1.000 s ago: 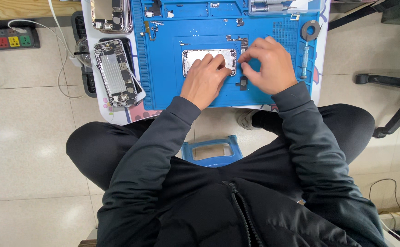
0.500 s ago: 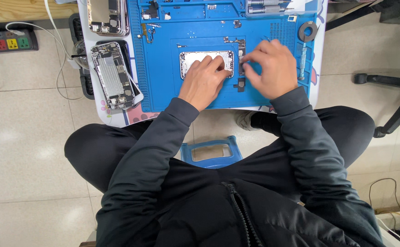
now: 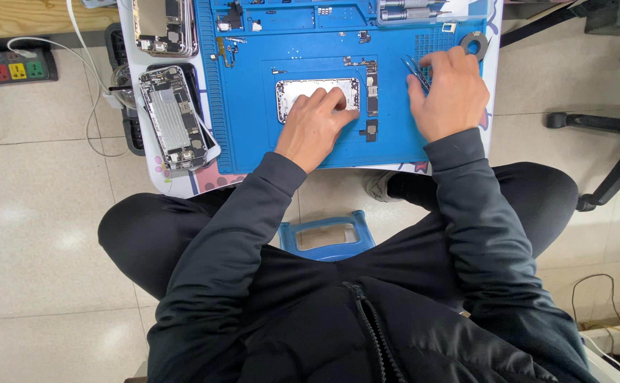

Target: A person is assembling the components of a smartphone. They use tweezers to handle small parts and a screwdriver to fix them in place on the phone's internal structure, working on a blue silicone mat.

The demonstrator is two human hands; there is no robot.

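1. The left hand [image 3: 315, 128] rests flat on the silver, empty metal phone shell [image 3: 317, 94], with its fingertips pressing down and spread a little, not closed around it.
2. The shell lies in the middle of the blue rubber work mat [image 3: 253, 135], right under those fingers.
3. The right hand [image 3: 446, 96] is off to the side of the shell, with its fingers pinched together on thin metal tweezers [image 3: 413, 69].
4. To do this well, I think the left hand should keep the shell still, and the tweezers should be gripped softly so a tiny part does not jump away.
5. Just beside the shell, between the two hands, sit two dark little phone parts [image 3: 371, 92].
6. Farther out, past the left hand, one opened phone [image 3: 171, 117] lies with its insides showing.
7. Farthest up, one more opened phone [image 3: 162, 25] lies at the table's edge, so I count two opened phones and one shell.
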